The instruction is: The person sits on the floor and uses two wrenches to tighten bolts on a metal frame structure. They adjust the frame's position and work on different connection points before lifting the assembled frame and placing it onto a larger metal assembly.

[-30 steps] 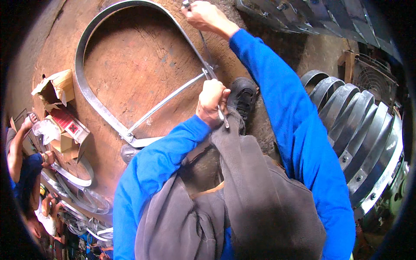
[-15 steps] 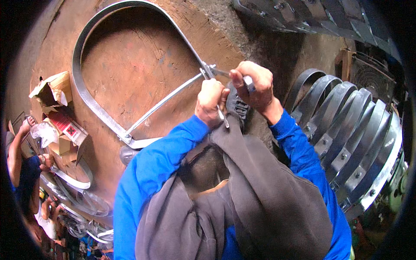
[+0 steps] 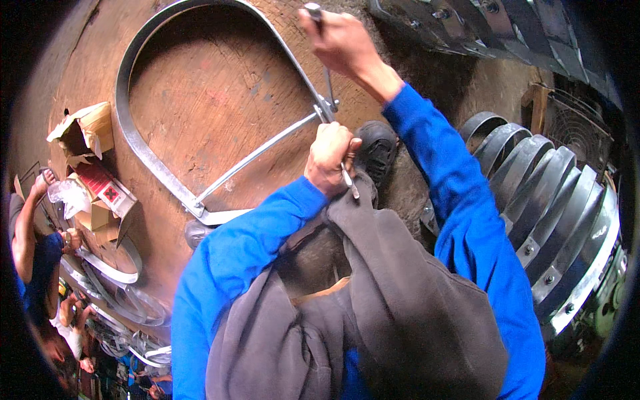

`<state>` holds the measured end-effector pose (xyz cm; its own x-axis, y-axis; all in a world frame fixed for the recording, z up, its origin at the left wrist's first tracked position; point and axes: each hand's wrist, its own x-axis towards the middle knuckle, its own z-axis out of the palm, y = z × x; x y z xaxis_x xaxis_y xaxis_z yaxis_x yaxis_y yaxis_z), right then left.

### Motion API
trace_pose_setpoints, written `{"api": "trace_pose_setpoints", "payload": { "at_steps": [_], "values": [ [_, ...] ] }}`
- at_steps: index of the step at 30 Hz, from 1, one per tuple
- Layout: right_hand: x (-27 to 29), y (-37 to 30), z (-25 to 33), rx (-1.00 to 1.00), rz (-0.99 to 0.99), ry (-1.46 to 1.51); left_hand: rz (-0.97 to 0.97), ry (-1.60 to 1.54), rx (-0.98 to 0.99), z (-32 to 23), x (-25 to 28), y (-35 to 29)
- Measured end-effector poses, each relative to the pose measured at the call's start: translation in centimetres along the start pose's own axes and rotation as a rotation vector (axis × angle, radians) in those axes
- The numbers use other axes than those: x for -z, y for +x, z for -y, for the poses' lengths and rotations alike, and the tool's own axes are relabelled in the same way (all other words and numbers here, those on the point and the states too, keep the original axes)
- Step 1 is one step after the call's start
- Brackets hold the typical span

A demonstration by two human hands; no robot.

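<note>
A large metal band clamp (image 3: pixel 123 100), bent into a D-like loop, lies on the brown wooden surface, with a straight metal bar (image 3: pixel 260 148) across its opening. Near the bolted joint (image 3: pixel 325 107) on its right side, my left hand (image 3: pixel 329 157) is closed around a slim wrench (image 3: pixel 349 180), whose lower end sticks out below the fingers. Farther up, my right hand (image 3: pixel 347 45) grips the metal handle of a second wrench (image 3: pixel 313 9). Its thin shank (image 3: pixel 329 85) runs down to the joint. The jaws on the bolt are too small to make out.
Open cardboard boxes (image 3: pixel 100 130) and a clear plastic bag (image 3: pixel 69 199) sit at the left, near another person's arms (image 3: pixel 25 230). Bolted metal bands (image 3: pixel 540 180) stand in a row at the right. More metal strips (image 3: pixel 107 270) lie at lower left. My shoe (image 3: pixel 377 150) is below the joint.
My right hand has swung up and away to the left with its wrench, from beside my left hand to above the joint. My left hand has barely moved.
</note>
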<state>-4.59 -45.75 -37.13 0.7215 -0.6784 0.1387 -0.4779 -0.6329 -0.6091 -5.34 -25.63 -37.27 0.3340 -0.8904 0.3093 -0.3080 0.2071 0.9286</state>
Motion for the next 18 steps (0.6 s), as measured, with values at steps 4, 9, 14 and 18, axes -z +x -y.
{"api": "trace_pose_setpoints", "payload": {
  "at_steps": [4,9,14,18],
  "values": [
    [-4.7,4.9,-3.6,-0.194,0.398,-0.139,0.006,-0.012,-0.047,-0.2,-0.4,0.5],
    [-2.4,4.0,-2.8,-0.199,0.221,-0.077,0.014,-0.001,-0.021,0.0,-0.3,0.4],
    [5.8,-3.0,1.8,0.341,-0.239,-0.090,0.031,0.019,0.019,-0.5,-0.2,0.6],
    [7.8,-9.8,3.8,0.260,-0.156,0.162,0.042,0.004,0.001,-0.6,-0.5,0.9]
  ]
}}
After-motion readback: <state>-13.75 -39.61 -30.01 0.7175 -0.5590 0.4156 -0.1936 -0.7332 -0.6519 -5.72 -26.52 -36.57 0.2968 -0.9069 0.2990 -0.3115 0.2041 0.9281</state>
